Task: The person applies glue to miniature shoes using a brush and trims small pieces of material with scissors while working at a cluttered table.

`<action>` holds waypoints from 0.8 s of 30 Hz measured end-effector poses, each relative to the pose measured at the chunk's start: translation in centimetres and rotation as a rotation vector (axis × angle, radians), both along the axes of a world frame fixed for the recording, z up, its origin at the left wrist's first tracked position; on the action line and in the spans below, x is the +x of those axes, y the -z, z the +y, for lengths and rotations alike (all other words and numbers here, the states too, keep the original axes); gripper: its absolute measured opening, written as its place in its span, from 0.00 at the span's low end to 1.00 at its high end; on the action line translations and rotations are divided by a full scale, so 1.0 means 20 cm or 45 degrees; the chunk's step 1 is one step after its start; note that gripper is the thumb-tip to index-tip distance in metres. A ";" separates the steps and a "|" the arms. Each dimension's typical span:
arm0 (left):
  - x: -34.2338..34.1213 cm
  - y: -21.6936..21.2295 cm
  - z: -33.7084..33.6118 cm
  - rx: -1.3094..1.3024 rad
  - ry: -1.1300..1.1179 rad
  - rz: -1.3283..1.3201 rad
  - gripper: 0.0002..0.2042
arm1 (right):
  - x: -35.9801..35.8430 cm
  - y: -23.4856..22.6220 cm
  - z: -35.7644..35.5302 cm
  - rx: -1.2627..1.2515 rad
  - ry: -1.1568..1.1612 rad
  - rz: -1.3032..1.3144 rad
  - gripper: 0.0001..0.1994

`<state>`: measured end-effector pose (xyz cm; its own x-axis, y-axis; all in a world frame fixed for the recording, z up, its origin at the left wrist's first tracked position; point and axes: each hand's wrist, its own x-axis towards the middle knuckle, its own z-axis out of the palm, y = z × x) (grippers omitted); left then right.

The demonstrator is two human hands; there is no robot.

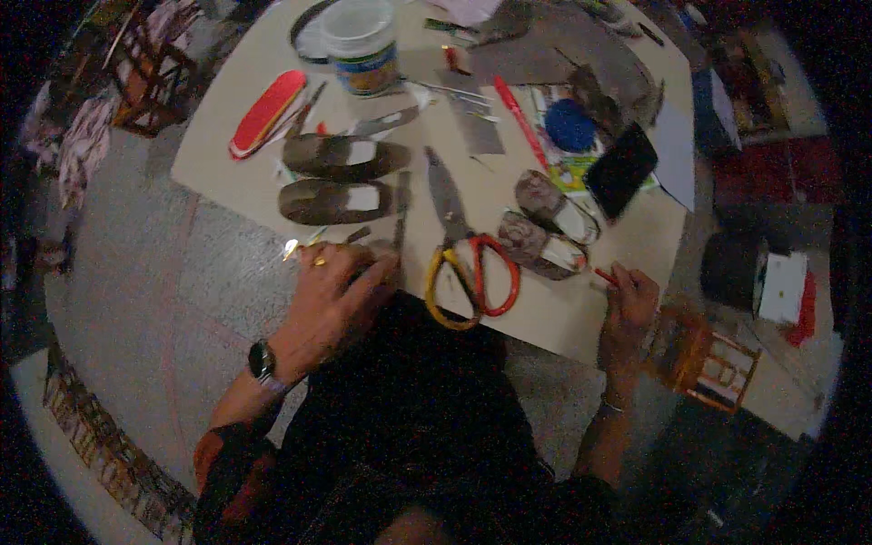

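My left hand (338,286), with a ring and a wristwatch, is at the table's near edge, its fingers curled; what they hold, if anything, is hidden. Small dark scraps (360,234) lie just beyond its fingertips. At the right edge my right hand (633,304) is closed around a thin red pen-like stick (606,277). Between the hands lie large scissors (454,241) with one yellow and one red handle loop, blades pointing away. Left of them is a pair of dark shoe-shaped pieces (331,202) with pale patches. Two small patterned shoes (542,247) rest near my right hand.
A white tub (361,45) and a red sole-shaped piece (272,109) stand farther left on the table (213,159). At the right are a black phone (622,171), a blue round object (570,125) and a red marker-like stick (520,118). A wooden chair (708,363) stands right of the table.
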<state>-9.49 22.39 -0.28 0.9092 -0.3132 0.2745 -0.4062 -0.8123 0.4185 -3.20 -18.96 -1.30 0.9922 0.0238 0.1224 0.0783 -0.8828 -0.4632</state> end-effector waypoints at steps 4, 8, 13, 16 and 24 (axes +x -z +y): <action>0.01 0.04 0.00 0.084 -0.036 0.027 0.22 | 0.01 0.06 -0.06 -0.532 -0.232 -0.230 0.16; -0.01 0.06 -0.02 0.094 -0.012 -0.048 0.21 | 0.03 0.05 -0.08 -0.529 -0.357 -0.362 0.13; -0.07 0.12 -0.01 0.107 0.048 -0.095 0.21 | -0.07 -0.29 0.29 -0.335 -0.478 -0.291 0.11; -0.09 0.14 -0.02 0.054 0.044 -0.119 0.20 | -0.14 -0.31 0.57 -0.068 -0.870 -0.234 0.14; -0.06 0.16 -0.01 -0.059 0.091 -0.221 0.17 | -0.12 -0.15 0.87 -0.161 -0.709 0.098 0.20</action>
